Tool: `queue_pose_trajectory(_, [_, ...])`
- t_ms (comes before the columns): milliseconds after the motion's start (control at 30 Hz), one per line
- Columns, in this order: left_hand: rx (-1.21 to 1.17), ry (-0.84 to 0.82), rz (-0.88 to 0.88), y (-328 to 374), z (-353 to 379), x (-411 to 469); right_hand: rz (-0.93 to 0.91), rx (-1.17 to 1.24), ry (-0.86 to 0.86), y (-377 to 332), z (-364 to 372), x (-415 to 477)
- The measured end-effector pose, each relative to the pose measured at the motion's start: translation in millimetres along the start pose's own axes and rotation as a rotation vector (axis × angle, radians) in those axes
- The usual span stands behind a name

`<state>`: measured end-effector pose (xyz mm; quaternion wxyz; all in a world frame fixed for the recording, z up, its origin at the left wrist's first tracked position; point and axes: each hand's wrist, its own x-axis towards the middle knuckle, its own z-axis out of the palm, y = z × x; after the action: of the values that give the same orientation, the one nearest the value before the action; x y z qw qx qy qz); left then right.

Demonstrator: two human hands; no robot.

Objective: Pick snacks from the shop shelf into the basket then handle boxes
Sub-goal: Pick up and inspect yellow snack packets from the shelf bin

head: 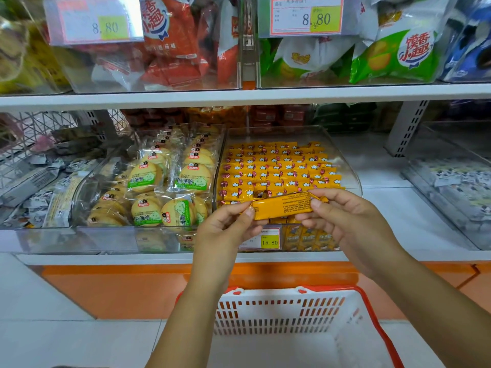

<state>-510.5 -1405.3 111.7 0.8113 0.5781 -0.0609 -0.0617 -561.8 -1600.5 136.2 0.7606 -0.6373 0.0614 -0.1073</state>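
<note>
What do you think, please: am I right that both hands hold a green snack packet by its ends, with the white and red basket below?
Not quite: the packet is yellow, not green, as the head view shows. The left hand and the right hand do pinch its ends, with the white and red basket below.

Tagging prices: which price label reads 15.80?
The low label on the yellow-packet bin front, between left hand and right hand; the upper-left label and upper-right label read 8.80.
</note>
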Motion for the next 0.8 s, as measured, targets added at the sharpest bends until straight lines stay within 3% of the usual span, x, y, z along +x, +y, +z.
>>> queue_pose_trajectory(133, [0.021,-0.067,-0.018,3,-5,2,0.024,-0.011,-0.063,-2,-4,0])
queue_pose_trajectory(233, [0.106,-0.068,-0.02,3,-1,2,-0.012,-0.066,-0.013,-1,-2,0])
queue_pose_trajectory(367, [0.379,-0.053,0.052,-4,1,2,-0.041,-0.203,0.046,1,0,1])
queue_pose_trajectory(467, [0.504,-0.039,0.133,-5,0,3,-0.006,-0.17,0.008,0,2,1])
queue_pose_trajectory(667, [0.918,0.023,0.423,-5,2,12,-0.105,-0.249,0.12,-15,3,11])
queue_pose_trajectory(800, [1.348,-0.117,0.467,-1,6,27,-0.234,-0.342,0.149,-32,7,33])
